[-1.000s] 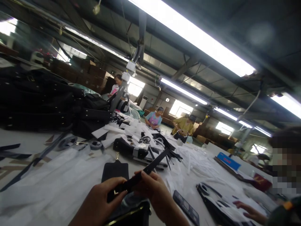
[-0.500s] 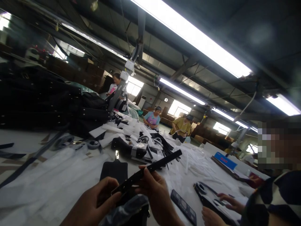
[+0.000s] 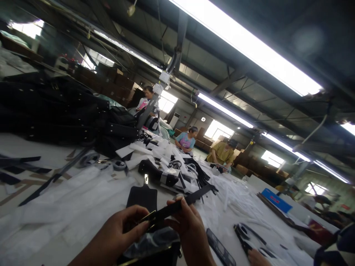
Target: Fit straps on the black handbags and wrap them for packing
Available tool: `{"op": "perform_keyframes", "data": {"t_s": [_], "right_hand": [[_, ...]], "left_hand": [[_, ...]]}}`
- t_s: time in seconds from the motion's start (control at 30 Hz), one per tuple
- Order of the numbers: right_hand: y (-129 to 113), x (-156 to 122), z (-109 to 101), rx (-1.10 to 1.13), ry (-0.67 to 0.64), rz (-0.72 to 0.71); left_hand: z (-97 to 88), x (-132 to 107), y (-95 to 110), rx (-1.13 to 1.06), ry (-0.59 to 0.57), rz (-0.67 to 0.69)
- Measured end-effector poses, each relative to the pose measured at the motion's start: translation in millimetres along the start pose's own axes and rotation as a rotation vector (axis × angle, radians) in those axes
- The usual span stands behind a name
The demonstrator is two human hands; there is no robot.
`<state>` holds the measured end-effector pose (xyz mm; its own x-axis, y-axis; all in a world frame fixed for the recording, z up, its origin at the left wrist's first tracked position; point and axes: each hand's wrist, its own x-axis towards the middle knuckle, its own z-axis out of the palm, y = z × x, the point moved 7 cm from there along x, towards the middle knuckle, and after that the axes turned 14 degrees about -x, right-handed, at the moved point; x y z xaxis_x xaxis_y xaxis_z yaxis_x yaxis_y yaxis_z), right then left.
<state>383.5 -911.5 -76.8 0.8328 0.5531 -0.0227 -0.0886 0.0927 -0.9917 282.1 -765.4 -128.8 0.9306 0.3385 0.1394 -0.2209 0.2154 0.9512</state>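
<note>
Two bare hands are engaged on one long, flat, black leather-like strap [image 3: 177,207]. Left hand [image 3: 122,229]: thumb and forefinger pinch the strap's near end, beside a shiny gold-coloured metal fitting [image 3: 151,218]. Right hand [image 3: 192,229]: thumb on top and fingers beneath grip the strap around its middle. The strap is held raised and slanting, its free end pointing away to the right.

Below the strap sits a black item with a gold-coloured zip edge [image 3: 130,263], crumpled clear film [image 3: 154,242] above that edge. Just beyond the strap's near end lies a black paddle-shaped panel [image 3: 142,197] with a gold-coloured tip. Right of the strap, near the right wrist, is a dark rectangular slab [image 3: 220,246]; farther right, a co-worker's hand [image 3: 257,256] is at a flat black piece [image 3: 244,236], its exact hold unclear.

Left of the strap, translucent white sheets [image 3: 63,207] are spread. Beyond the strap are heaped white strips [image 3: 163,151]; far left of it, piled black bag-like goods [image 3: 41,107]. Well beyond it, two seated people [image 3: 185,142] are visible.
</note>
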Motion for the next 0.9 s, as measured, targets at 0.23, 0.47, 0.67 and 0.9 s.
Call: {"op": "perform_keyframes", "data": {"t_s": [0.23,0.47,0.67,0.9], "right_hand": [[1,-4,6,-0.188,-0.106,0.013],[-18,0,-16,-0.048,0.086,-0.112],[-30,1,-25,-0.027,0.166,-0.162],[-32,-4,-23,-0.024,0.17,-0.143]], "left_hand": [[0.6,-1,6,0.004,0.017,-0.021],[-7.6,-8,15,0.117,0.04,-0.012],[-6.1,-13,22,0.192,0.064,-0.008],[-3.7,-11,21,0.187,0.066,0.0]]}}
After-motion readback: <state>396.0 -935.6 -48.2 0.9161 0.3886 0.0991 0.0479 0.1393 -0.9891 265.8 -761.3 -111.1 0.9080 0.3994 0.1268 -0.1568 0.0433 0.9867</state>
